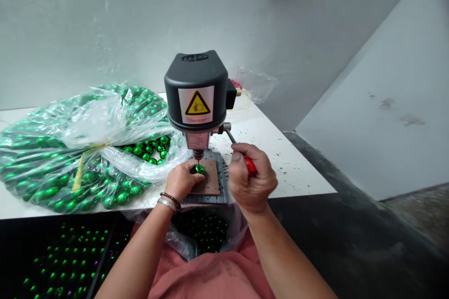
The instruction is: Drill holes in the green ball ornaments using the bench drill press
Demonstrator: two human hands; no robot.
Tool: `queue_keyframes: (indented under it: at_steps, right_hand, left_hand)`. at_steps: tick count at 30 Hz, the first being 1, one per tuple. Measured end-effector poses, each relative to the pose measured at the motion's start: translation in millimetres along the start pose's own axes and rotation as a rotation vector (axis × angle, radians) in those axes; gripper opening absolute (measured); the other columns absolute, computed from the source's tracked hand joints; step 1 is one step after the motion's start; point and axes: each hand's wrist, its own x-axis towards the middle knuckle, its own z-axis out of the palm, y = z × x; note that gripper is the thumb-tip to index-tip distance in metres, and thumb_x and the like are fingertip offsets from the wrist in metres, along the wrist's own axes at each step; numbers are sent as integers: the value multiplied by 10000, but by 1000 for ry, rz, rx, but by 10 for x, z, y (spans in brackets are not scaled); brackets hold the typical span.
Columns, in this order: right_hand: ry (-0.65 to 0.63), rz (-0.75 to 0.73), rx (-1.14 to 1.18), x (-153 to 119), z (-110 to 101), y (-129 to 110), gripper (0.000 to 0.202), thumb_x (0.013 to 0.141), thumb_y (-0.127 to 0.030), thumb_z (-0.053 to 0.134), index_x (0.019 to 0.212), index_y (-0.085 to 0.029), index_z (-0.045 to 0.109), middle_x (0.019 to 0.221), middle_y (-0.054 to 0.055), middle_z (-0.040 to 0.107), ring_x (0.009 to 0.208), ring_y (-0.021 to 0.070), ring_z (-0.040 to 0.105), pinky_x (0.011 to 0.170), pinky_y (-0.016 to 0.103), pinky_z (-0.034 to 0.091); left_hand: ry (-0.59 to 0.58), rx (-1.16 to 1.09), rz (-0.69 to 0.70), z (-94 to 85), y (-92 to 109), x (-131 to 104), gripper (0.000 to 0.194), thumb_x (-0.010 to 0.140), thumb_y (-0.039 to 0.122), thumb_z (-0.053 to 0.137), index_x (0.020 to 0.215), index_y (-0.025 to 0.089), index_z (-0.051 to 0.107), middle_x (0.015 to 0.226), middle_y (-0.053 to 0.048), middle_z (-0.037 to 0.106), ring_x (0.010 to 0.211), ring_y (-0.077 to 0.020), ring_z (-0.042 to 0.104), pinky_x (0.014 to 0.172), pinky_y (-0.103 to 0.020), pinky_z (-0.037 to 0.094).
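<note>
A small black drill press (pixel 196 86) stands on the white table, a yellow warning label on its head. Under its bit, a shiny green ball (pixel 199 169) rests on a brown board (pixel 209 182) on the grey base. My left hand (pixel 182 180) pinches this ball from the left, with thumb and fingers around its side. The thin bit meets the ball's top. To the right, my right hand (pixel 251 177) is wrapped around the red grip (pixel 250 166) of the press's metal lever (pixel 230 135).
A large clear plastic bag (pixel 94 121) full of green balls covers the table's left. Below the table edge, an open plastic bag (pixel 238 229) holds more balls near my lap. Dark shavings lie on the white table (pixel 291 173). Green balls (pixel 66 261) fill a dark container at lower left.
</note>
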Motion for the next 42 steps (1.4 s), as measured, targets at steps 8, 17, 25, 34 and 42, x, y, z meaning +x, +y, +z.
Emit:
queue_keyframes:
  at_steps: [8,17,25,34,42]
  right_hand:
    - [-53,5,-1,-17,-22,-2,183,771,-140,491,907,-192,603,730,-18,597,630,63,553,582,199,459]
    - [-62,122,9,772,44,-323,195,790,-272,499,810,-160,656,596,-42,585,506,17,468,521,140,417]
    - [-40,182,84,717,48,-327,172,771,-257,520,807,-159,656,584,-46,559,501,15,454,488,131,403]
    - [-71,165,120,717,39,-317,117,766,-240,532,801,-184,629,525,-75,471,452,9,388,462,139,384]
    - [-86,185,124,703,24,-303,139,771,-268,530,834,-187,623,528,-77,447,461,13,374,506,160,410]
  left_hand:
    - [-6,65,-24,-2,26,-1,293,692,348,616,964,260,678,853,-20,689,725,-168,592,593,-241,348]
    - [-80,-177,35,-115,-103,-288,355,688,355,610,1003,198,663,779,-9,675,683,-147,581,615,-232,413]
    - [-92,-732,-168,-186,-164,-475,435,668,523,625,899,155,638,830,-46,655,744,-169,584,659,-264,454]
    - [-43,-1591,-482,-144,-173,-391,85,719,95,558,796,110,591,727,-45,613,723,-122,606,808,-311,501]
    - [118,-946,-203,50,-223,-278,508,568,218,729,1055,160,598,872,-13,651,773,-132,592,762,-276,470]
